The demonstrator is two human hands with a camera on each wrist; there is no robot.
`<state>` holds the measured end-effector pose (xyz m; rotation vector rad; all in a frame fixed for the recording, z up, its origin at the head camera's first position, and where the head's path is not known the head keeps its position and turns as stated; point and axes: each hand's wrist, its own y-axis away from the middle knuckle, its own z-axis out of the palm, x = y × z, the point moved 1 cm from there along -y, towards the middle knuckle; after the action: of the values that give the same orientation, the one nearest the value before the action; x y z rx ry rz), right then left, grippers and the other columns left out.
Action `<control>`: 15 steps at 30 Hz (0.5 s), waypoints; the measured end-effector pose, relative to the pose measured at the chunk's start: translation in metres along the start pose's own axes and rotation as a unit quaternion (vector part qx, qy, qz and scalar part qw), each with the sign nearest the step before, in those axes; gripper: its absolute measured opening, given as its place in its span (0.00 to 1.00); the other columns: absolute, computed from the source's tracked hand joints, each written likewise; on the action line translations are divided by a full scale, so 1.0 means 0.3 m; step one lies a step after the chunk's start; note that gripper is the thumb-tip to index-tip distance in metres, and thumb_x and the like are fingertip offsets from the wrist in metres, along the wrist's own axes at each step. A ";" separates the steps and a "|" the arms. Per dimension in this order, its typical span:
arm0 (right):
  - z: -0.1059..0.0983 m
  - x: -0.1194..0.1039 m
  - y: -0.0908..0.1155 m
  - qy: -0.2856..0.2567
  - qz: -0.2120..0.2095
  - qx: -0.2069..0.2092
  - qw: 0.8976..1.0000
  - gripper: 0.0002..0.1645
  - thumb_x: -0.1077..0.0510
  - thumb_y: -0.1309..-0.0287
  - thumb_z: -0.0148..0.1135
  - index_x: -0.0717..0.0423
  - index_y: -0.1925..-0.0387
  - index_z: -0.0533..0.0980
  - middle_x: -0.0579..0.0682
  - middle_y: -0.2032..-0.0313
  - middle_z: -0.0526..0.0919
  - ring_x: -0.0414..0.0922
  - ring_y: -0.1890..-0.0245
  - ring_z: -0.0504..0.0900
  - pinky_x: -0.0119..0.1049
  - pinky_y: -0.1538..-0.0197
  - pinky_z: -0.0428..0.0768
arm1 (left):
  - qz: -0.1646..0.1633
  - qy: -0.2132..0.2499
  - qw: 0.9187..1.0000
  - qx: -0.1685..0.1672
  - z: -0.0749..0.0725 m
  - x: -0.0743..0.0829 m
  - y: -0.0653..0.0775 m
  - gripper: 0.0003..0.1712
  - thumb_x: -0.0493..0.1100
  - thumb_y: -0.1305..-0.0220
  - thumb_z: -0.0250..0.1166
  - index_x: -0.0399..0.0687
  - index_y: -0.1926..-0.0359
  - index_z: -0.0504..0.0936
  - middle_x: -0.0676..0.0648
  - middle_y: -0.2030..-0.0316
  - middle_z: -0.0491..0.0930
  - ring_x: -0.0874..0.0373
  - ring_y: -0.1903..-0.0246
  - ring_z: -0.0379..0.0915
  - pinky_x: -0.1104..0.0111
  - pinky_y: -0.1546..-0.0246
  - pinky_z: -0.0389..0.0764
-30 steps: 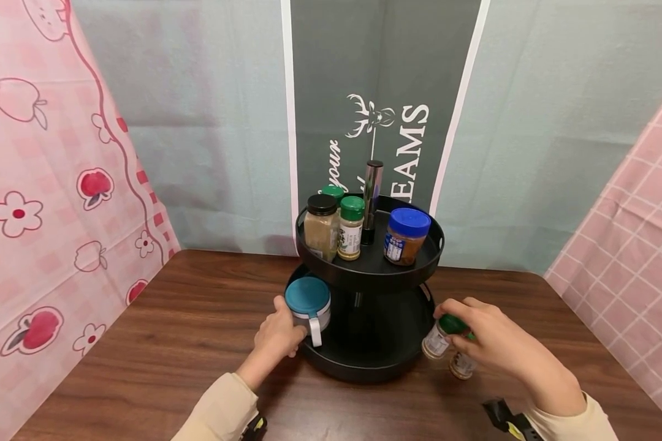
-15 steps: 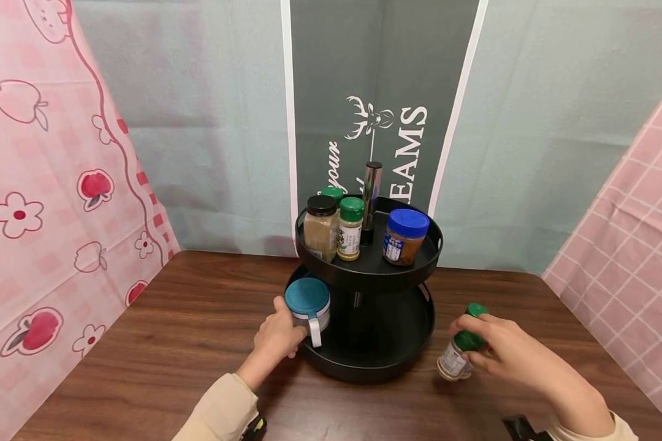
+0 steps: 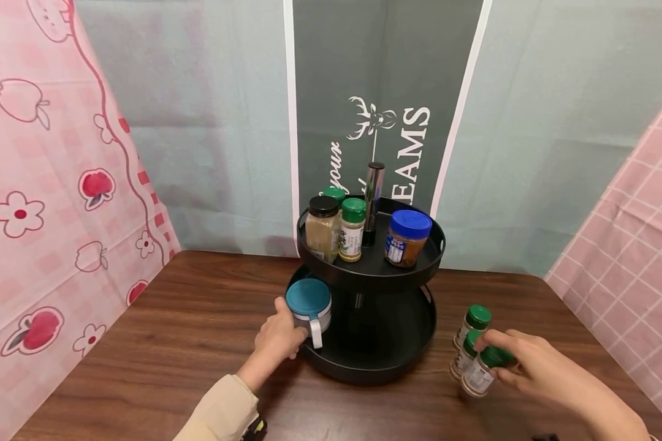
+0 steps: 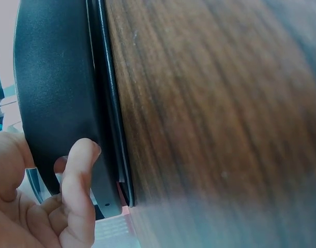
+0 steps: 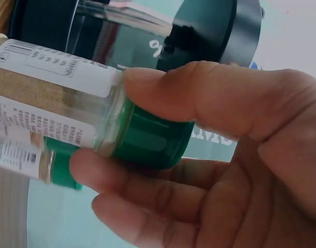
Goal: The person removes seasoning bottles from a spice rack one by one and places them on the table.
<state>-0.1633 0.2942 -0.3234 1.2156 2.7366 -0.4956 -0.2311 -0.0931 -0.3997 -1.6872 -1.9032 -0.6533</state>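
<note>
My left hand [image 3: 278,334] grips the left rim of the lower tray of a black two-tier rack [image 3: 364,371], beside a mug with a blue lid and white handle [image 3: 308,297]. In the left wrist view its fingers are bent around the tray wall [image 4: 57,77] near a cutout. My right hand [image 3: 529,361] pinches the green cap of a spice jar [image 3: 479,376], which is slightly tilted low over the table. Two more green-capped spice jars [image 3: 478,316] [image 3: 463,356] stand right behind it. The right wrist view shows thumb and fingers on the held jar's cap [image 5: 152,138].
The upper tray [image 3: 377,280] bears a black-lidded jar [image 3: 321,233], green-capped jars [image 3: 351,236] and a blue-lidded jar [image 3: 407,239] around a metal post [image 3: 372,196]. A wooden table [image 3: 198,343] lies beneath, with cloth hangings [image 3: 209,122] behind and at the sides.
My right hand has carried the spice jar from the lower tray's right edge rightward and toward me, beside the two other jars. My left hand has stayed on the tray rim.
</note>
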 end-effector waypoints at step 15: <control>0.003 0.082 0.062 0.022 0.028 0.018 0.999 0.25 0.68 0.62 0.68 0.48 0.59 0.72 0.40 0.68 0.77 0.29 0.75 0.66 0.30 0.81 0.68 | -0.002 0.001 1.000 -0.007 0.001 -0.001 0.003 0.32 0.43 0.53 0.62 0.39 0.51 0.55 0.49 0.91 0.73 0.58 0.92 0.68 0.61 0.85 0.68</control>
<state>-0.1663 0.3229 -0.3344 1.3232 2.7314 -0.5207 -0.2303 -0.0929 -0.4001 -1.6910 -1.9053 -0.6725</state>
